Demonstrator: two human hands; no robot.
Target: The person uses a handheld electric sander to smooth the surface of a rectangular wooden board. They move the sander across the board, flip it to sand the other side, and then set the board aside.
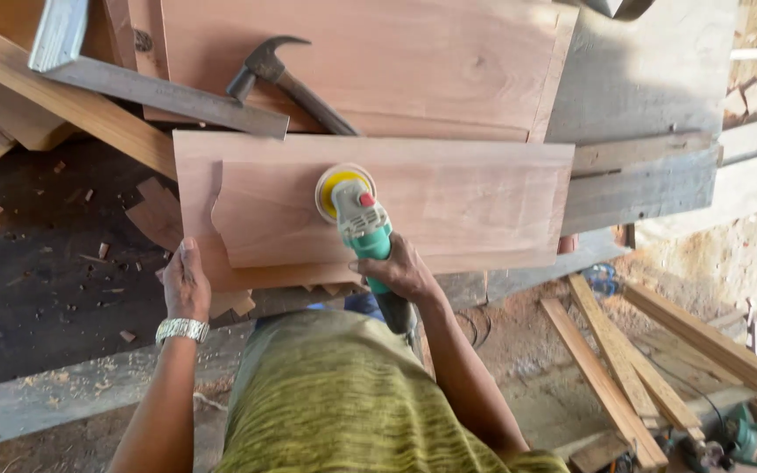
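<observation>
Right hand fingers wrapped round green sander, pad half-hidden; left hand fingers flat on panel.

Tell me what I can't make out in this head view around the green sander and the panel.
- Yellow sanding disc: its underside and contact with the reddish raised wooden panel are hidden by the disc itself.
- Green handheld sander: grip covered by the right hand; its rear is hidden behind the forearm.
- Panel's near edge: partly hidden under the left hand.
- Claw hammer: handle end hidden behind the panel.
</observation>
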